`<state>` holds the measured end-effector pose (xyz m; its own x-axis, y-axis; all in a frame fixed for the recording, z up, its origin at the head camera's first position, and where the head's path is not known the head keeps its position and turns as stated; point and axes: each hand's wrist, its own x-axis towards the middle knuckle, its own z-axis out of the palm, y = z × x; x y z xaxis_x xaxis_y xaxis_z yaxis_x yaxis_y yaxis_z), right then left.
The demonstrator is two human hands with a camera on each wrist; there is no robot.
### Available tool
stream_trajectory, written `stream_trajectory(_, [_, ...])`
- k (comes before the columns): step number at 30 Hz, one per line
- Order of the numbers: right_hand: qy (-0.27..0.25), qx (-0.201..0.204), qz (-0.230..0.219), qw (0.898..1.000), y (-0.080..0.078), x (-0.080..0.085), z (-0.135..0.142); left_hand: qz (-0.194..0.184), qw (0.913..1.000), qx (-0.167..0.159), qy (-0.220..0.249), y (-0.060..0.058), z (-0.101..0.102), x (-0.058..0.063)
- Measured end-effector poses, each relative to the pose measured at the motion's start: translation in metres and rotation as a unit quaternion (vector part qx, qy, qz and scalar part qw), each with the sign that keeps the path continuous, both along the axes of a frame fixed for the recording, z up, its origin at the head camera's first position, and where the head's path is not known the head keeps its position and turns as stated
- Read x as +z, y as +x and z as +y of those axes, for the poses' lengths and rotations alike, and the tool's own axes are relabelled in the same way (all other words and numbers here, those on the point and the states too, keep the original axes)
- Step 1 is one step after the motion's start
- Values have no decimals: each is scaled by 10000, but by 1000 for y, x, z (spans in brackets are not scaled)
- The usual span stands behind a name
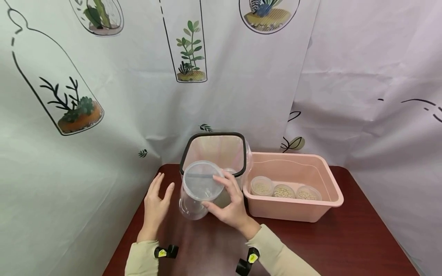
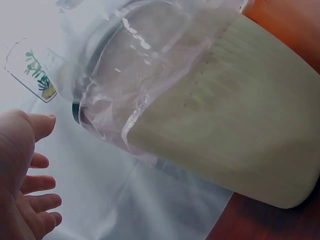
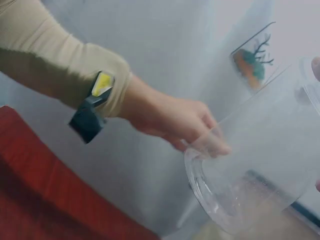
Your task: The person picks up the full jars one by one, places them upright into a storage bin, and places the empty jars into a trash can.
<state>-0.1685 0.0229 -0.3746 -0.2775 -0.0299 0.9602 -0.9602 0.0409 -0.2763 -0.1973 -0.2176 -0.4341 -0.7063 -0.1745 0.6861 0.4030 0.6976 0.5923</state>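
Observation:
My right hand (image 1: 232, 205) grips a clear plastic jar (image 1: 188, 203) near its top, thumb on one side and fingers on the other. The jar has a translucent whitish lid (image 1: 203, 181) and tilts in front of the bin. Nothing shows inside it. To the left of the jar, my left hand (image 1: 154, 209) is raised with fingers apart, holding nothing. In the right wrist view, the clear jar (image 3: 260, 135) fills the right side, and fingers of the left hand (image 3: 172, 117) appear behind its base end. The left wrist view shows the left hand (image 2: 20, 170) beside the bin.
A pale bin (image 2: 240, 115) with a black rim (image 1: 217, 134) and a clear liner bag (image 2: 107, 117) stands at the table's back. Right of it sits a pink tub (image 1: 283, 209) holding bean-filled cups (image 1: 284, 191). A printed curtain (image 1: 138, 76) hangs behind the dark red table (image 1: 345, 245).

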Motion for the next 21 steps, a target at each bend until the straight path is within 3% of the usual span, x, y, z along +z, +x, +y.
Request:
stream_trajectory(4, [-197, 510, -149, 9984, -1, 10, 4, 3, 10000, -21, -15, -2, 1, 3])
stream_trajectory(7, [-333, 612, -121, 9975, -2, 13, 6, 63, 10000, -37, -17, -3, 4, 5])
stream_trajectory(16, [-896, 451, 323, 9944, -28, 4, 13, 46, 9998, -211, -37, -11, 14, 11])
stream_trajectory(21, [-1146, 214, 385, 9924, -35, 14, 22, 22, 9995, -308, -53, -15, 19, 15])
